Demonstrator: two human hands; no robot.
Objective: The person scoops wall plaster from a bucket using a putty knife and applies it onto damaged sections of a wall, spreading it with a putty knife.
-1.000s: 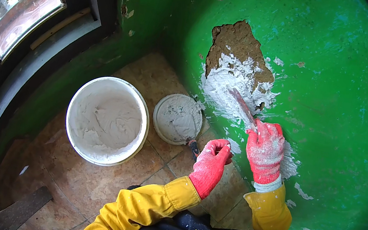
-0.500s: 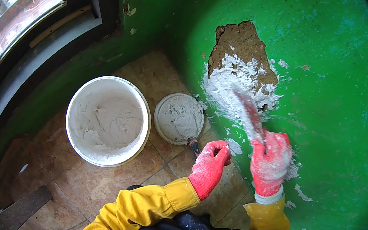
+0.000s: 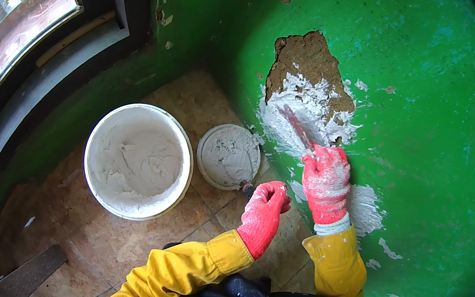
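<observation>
My right hand (image 3: 327,182), in a red glove smeared with white, grips a putty knife (image 3: 296,126). Its narrow blade lies against white filler (image 3: 298,105) spread over the lower part of a broken brown patch (image 3: 308,55) in the green wall. My left hand (image 3: 261,216), also red-gloved, is closed with its fingertips pinched together; whatever they hold is hidden. Just beside it, the dark handle (image 3: 248,189) of a tool rests at the edge of a round lid (image 3: 229,156) coated in filler. Part of that handle disappears behind the left hand.
A white bucket (image 3: 138,162) of filler stands on the brown tiled floor (image 3: 108,246), left of the lid. Windows (image 3: 25,15) with dark frames line the far left. A dark board (image 3: 29,271) lies at the lower left. White smears (image 3: 365,209) mark the wall beside my right hand.
My right hand has moved left and slightly up along the wall, with the putty knife's blade now tilted further left. My left hand has barely shifted.
</observation>
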